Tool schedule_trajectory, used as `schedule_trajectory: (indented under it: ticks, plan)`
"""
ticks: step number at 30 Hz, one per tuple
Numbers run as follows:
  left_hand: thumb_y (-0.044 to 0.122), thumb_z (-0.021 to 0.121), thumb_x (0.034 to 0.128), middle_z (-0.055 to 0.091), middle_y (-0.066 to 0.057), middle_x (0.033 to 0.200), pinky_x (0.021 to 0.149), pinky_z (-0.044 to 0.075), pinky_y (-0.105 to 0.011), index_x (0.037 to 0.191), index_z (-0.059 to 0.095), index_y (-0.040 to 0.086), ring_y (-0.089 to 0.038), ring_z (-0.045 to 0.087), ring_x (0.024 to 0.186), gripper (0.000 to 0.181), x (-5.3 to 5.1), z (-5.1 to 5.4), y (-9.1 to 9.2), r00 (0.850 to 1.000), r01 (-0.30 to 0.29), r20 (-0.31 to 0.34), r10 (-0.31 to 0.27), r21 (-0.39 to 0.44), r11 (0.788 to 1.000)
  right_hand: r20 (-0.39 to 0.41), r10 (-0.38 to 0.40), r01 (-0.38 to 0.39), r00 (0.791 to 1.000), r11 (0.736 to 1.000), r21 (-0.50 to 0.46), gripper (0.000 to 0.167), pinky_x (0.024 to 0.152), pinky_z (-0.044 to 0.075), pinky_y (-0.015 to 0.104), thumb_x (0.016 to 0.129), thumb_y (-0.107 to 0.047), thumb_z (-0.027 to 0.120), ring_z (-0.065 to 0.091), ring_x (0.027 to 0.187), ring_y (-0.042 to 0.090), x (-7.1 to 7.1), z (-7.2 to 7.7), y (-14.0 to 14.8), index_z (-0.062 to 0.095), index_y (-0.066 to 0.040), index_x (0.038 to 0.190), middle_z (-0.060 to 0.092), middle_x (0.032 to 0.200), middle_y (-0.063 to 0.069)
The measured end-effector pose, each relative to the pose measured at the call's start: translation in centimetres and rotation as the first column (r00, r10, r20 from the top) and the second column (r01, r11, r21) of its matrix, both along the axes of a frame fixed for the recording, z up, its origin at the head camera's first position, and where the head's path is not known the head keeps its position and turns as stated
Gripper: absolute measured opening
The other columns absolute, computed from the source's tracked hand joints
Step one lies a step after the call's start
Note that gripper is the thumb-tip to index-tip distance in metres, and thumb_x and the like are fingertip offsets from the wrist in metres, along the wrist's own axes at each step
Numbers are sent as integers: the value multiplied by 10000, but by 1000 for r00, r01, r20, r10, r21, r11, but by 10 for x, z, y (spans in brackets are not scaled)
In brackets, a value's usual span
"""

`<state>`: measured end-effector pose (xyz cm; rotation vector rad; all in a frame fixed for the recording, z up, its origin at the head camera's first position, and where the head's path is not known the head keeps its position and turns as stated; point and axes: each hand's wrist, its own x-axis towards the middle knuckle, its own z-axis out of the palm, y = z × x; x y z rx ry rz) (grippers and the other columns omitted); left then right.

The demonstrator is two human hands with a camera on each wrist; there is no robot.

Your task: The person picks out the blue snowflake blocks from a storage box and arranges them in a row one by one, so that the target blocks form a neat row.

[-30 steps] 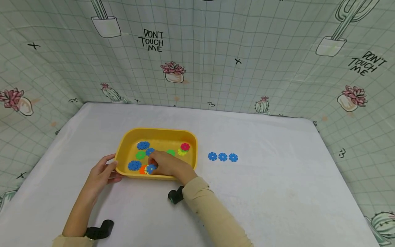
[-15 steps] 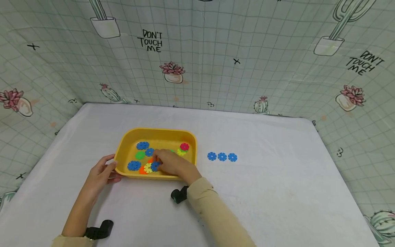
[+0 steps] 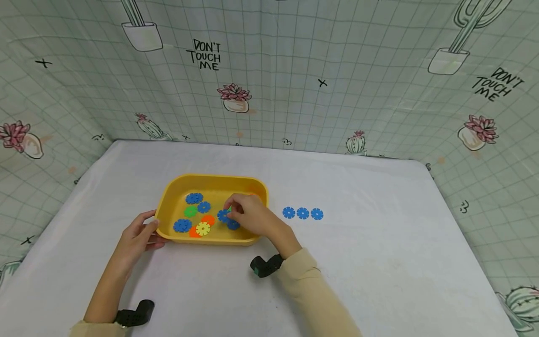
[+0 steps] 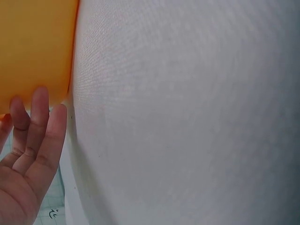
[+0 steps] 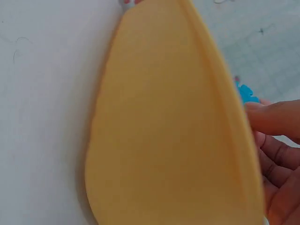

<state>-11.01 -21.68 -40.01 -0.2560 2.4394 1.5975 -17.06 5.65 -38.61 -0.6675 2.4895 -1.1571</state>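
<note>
A yellow tray [image 3: 219, 242] holds several notched plastic snowflake discs. My left hand [image 3: 136, 236] grips its left end, thumb at the rim and fingers against the outer wall [image 4: 40, 51]. Over the tray's right half, my right hand [image 3: 252, 215] pinches a blue snowflake disc [image 3: 223, 215] between thumb and finger; the same disc [image 5: 247, 93] shows above the rim in the right wrist view. Another blue disc [image 3: 233, 225] lies under that hand. Left in the tray are blue discs [image 3: 183, 225], a green disc [image 3: 191, 212], and a yellow disc [image 3: 203, 229] beside orange ones. The hand hides part of the right side.
Three blue discs [image 3: 302, 213] lie in a row on the white table [image 3: 379, 262], right of the tray. A patterned cloth [image 3: 286, 93] hangs behind the table. Each wrist wears a black camera [image 3: 265, 267].
My right hand has moved right and slightly up within the tray, now with a blue disc pinched. The yellow and orange discs are uncovered. My left hand stays at the tray.
</note>
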Motion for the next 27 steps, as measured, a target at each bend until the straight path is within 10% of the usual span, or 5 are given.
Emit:
schedule_trajectory:
  ticks: [10, 27]
  plan:
    - [310, 372, 1004, 566, 3, 861, 676, 550, -175, 1424, 279, 5, -15, 642, 703, 527, 0, 0, 0, 1000, -9, 1, 9, -5, 1000, -59, -199, 185, 978, 965, -188, 144, 668, 476, 156, 887, -86, 612, 517, 755, 153, 15, 6, 55, 611, -36, 1022, 574, 836, 59]
    - [289, 363, 1007, 567, -24, 870, 676, 551, -178, 1426, 282, 11, -20, 637, 701, 509, 0, 0, 2, 1000, -18, 9, 19, -20, 1000, -32, -475, 458, 879, 863, -213, 179, 603, 482, 180, 886, -103, 606, 546, 733, 181, 30, -5, 139, 601, -33, 1050, 576, 892, 106]
